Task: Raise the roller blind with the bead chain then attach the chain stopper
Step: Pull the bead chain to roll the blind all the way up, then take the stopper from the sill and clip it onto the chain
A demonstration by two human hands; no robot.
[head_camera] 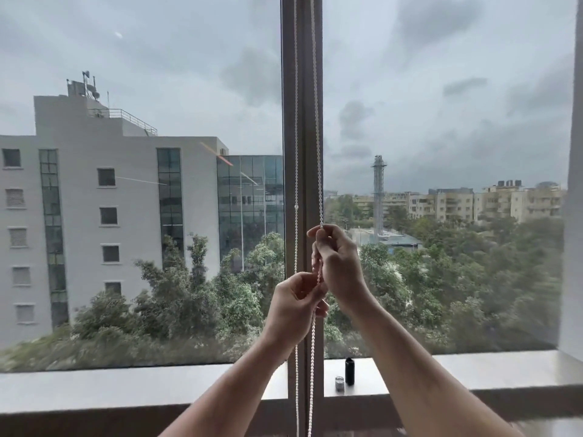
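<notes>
Bead chain (319, 171) hangs in two strands before the window mullion (303, 121). Left hand (293, 305), lower and nearer, pinches the right strand — right hand (336, 260), raised just above it, curls its fingers round the same strand. Beyond, on the sill (473, 372), stand a black cylinder (349, 371) and a small jar (339, 383).

1. There is only one camera. It sits on the person's head.
2. It looks straight ahead at a big window (142, 184), and a little bit down, so the window ledge (126, 386) shows at the bottom.
3. It is close to the glass. Both arms reach up from the bottom edge, and the left hand (295, 307) and right hand (339, 263) are near the middle.
4. The window post (303, 121) runs up the middle of the view.
5. Far buildings look small behind the glass.
</notes>
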